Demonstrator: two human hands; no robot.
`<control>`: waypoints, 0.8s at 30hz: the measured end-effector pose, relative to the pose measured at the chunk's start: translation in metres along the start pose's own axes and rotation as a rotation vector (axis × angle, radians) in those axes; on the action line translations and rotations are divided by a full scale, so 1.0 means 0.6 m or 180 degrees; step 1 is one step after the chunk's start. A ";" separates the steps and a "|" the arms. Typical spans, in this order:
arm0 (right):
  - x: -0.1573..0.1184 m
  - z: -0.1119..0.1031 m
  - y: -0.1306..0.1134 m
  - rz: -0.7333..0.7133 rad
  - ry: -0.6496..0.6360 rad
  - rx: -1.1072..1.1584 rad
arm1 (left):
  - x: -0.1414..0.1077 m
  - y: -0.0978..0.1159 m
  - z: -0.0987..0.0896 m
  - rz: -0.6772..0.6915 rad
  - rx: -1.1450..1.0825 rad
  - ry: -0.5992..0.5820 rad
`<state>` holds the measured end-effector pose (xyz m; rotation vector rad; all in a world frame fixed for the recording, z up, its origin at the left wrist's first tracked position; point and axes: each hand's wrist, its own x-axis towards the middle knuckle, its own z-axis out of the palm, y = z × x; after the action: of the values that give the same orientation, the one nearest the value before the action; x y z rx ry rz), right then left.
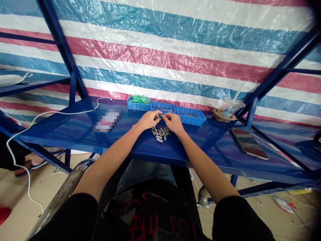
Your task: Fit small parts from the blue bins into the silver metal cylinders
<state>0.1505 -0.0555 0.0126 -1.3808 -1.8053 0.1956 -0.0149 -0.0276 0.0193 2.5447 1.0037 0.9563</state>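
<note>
My left hand (149, 119) and my right hand (173, 122) meet over the middle of the blue table, fingertips close together. Both are closed in a pinch; what lies between the fingers is too small to name. Just below them lies a loose pile of small silvery metal pieces (162, 133), several of them short and block-like. Behind my hands stand a blue bin (163, 106) with small metal parts and, to its right, another blue bin (192, 118) with small parts inside. A third bin (138, 106), at the left, holds green plastic pieces (139, 99).
On the right of the table (205, 147) lie a phone (249, 143) and a plastic cup with a straw (229, 107) in a brown holder (222, 116). A white cable (50, 113) crosses the left side, near a blurred flat item (107, 120). Blue frame posts (61, 50) flank the table.
</note>
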 end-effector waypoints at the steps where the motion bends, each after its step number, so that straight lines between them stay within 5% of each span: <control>1: 0.000 -0.001 0.000 -0.0032 -0.0058 0.0052 | 0.000 0.000 0.000 -0.0011 0.0008 -0.0012; 14: -0.001 -0.017 -0.001 -0.0147 -0.0817 0.0282 | -0.002 0.002 -0.013 0.0154 -0.0124 -0.0251; 24: -0.004 -0.001 -0.006 -0.0362 -0.0150 -0.0529 | -0.002 0.001 -0.008 -0.0142 0.0088 -0.0010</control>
<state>0.1486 -0.0591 0.0136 -1.3920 -1.9699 0.0181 -0.0184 -0.0289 0.0224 2.5339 1.0753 0.9327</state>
